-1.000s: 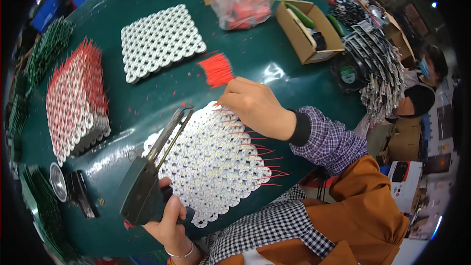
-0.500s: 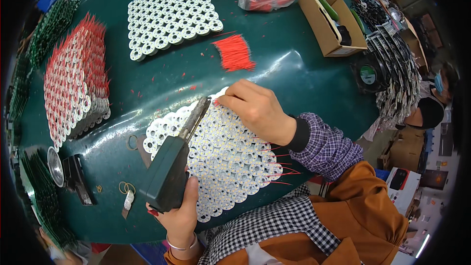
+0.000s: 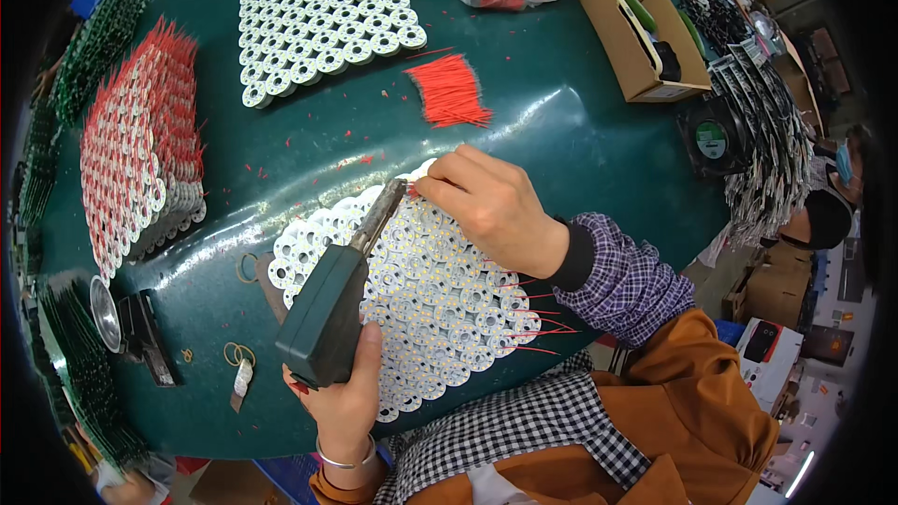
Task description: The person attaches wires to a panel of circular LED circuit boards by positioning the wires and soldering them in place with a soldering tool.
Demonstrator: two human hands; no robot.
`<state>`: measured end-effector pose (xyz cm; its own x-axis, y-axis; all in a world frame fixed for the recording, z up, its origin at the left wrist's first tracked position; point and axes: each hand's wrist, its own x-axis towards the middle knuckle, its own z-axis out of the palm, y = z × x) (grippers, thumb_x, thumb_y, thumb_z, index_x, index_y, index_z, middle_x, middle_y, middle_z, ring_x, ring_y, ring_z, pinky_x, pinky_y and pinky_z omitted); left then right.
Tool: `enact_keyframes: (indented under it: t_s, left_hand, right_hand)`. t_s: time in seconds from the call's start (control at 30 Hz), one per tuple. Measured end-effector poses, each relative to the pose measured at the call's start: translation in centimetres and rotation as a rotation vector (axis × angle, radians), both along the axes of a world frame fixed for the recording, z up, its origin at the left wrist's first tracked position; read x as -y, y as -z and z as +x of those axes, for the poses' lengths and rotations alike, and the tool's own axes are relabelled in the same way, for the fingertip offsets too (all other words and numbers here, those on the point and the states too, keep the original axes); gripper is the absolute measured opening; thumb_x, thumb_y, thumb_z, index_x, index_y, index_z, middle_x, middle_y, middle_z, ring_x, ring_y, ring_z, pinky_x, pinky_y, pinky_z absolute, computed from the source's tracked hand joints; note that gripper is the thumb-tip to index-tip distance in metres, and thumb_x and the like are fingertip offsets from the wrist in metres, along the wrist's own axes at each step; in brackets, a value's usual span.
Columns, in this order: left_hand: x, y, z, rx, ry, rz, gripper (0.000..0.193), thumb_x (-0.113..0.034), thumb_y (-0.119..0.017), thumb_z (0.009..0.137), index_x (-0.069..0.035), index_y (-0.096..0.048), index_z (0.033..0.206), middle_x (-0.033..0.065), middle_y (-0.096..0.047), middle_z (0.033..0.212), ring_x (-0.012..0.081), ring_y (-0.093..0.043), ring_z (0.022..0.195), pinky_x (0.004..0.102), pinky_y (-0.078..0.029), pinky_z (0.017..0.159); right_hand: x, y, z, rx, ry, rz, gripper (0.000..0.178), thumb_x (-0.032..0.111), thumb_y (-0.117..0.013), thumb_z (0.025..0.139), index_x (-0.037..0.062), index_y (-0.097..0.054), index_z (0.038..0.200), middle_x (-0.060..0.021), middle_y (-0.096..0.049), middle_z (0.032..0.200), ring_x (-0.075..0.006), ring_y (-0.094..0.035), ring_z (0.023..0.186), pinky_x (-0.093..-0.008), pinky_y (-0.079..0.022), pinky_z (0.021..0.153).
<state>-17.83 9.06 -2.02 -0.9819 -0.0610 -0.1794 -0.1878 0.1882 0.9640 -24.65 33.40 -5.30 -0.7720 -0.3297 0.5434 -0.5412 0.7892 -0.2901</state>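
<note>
My left hand (image 3: 348, 400) is wrapped round the handle of a dark green soldering gun (image 3: 323, 313), whose metal barrel points away from me. The tip touches or nearly touches the far corner of a panel of round white LED boards (image 3: 440, 318), lying on the table in front of me. Beside that tip my right hand (image 3: 491, 206) is closed in a pinch at the panel's far edge. A little red, seemingly a wire end, shows at the fingertips; the rest is hidden. Several red wires (image 3: 538, 309) stick out from the panel's right edge.
A bundle of red wires (image 3: 451, 91) lies beyond my hands. Another white panel (image 3: 327, 23) is at the back, a stack of red-wired panels (image 3: 140, 150) at the left. An open cardboard box (image 3: 636, 37) and a solder spool (image 3: 711, 138) stand right. A metal dish (image 3: 105, 313) sits near left.
The soldering gun and my left hand have shifted slightly up and right, with the tip now closer to my right fingertips. My right hand keeps its pinch. The whole view has shifted a little.
</note>
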Motion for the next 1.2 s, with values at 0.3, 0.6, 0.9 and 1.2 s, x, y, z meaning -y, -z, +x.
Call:
enact_keyframes:
  t_s: [0.3,0.6,0.9,1.2]
  left_hand:
    - [0.1,0.1,0.1,0.019,-0.006,-0.001,0.025,-0.005,-0.080,0.081,0.004,-0.068,0.101,0.0056,-0.069,0.089,0.0131,-0.063,0.074,0.0269,-0.050,0.068]
    - [-1.0,-2.0,0.3,-0.016,-0.224,0.181,0.017,0.007,-0.063,0.083,0.010,-0.061,0.099,0.0110,-0.061,0.074,0.0106,-0.048,0.045,0.0229,-0.037,0.042]
    - [-0.7,-1.5,1.1,-0.009,-0.160,0.153,0.033,0.006,-0.068,0.083,0.010,-0.060,0.115,0.0155,-0.067,0.093,0.0106,-0.053,0.050,0.0225,-0.041,0.043]
    - [0.8,-0.4,1.9,0.022,-0.044,-0.001,0.033,0.001,-0.076,0.082,0.005,-0.066,0.114,0.0102,-0.071,0.102,0.0177,-0.067,0.082,0.0291,-0.053,0.076]
  right_hand:
    - [0.0,0.0,-0.1,-0.020,0.008,0.020,0.012,0.004,-0.063,0.072,0.0020,-0.062,0.084,-0.0063,-0.054,0.083,-0.0213,-0.058,0.079,-0.0327,-0.051,0.061]
    - [0.3,-0.2,0.0,-0.018,0.017,0.052,0.011,0.004,-0.063,0.071,0.0026,-0.061,0.081,-0.0061,-0.053,0.082,-0.0204,-0.057,0.078,-0.0312,-0.050,0.060]
    - [0.4,-0.8,0.4,-0.053,0.031,0.000,0.018,0.003,-0.066,0.071,0.0012,-0.066,0.088,-0.0067,-0.059,0.086,-0.0229,-0.059,0.077,-0.0330,-0.050,0.063]
    - [0.6,0.0,0.9,0.016,-0.014,-0.066,0.020,0.002,-0.070,0.073,0.0003,-0.069,0.093,-0.0078,-0.064,0.087,-0.0230,-0.062,0.076,-0.0330,-0.052,0.063]
